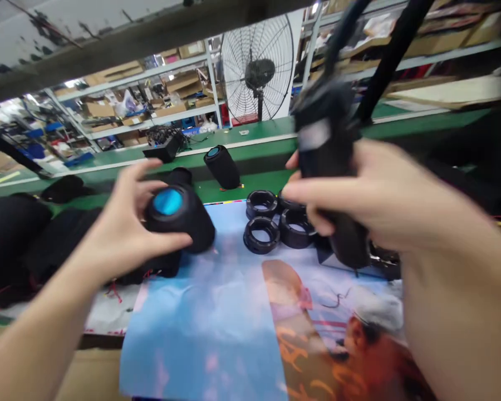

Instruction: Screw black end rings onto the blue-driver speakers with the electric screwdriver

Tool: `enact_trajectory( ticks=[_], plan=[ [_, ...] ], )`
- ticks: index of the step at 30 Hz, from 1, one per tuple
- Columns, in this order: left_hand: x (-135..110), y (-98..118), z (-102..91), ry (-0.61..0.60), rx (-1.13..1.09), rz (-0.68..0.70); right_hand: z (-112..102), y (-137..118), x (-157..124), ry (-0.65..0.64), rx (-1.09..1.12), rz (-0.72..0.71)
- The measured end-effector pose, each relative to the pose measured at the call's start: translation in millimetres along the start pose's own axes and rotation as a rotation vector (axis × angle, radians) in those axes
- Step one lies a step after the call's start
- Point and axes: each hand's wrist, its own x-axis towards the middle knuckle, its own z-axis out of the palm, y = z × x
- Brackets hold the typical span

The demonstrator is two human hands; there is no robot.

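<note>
Where the green bench [267, 177] ran across the view, a large printed sheet [217, 328] covered its near part; orange lettering [296, 355] on it was too smeared to read. A wire-caged fan [259, 72] stood behind. The right hand [371, 195] held a black handheld tool [323, 147] raised over the sheet's right side, fingers wrapped tight around the grip; its pale label was blurred, no brand legible. The left hand [125, 223] clasped a black cylinder [187, 217] with a blue end disc, at the sheet's far left edge, thumb and fingers on opposite sides. Black rings [297, 239] sat clustered between the hands.
</note>
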Motion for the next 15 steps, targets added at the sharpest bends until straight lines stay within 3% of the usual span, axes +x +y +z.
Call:
enact_trajectory(
  ticks=[2,4,9,12,15],
  plan=[
    [-36.6,-6.0,28.8,-0.195,-0.144,-0.01,20.1,15.3,-0.6,-0.12,-0.33,0.17],
    [-61.1,-13.0,53.7,-0.288,-0.251,-0.008,37.6,33.0,-2.1,-0.172,-0.554,0.262],
    [-88.3,-29.2,89.6,-0.163,-0.508,-0.07,60.3,63.1,-9.2,-0.192,-0.746,0.235],
    [-96.7,-33.8,99.3,-0.136,-0.544,-0.119,66.8,72.3,-11.8,-0.199,-0.806,0.229],
    [-99.9,-36.3,103.4,-0.145,-0.534,-0.07,71.5,81.9,-11.1,-0.172,-0.848,0.233]
  ],
)
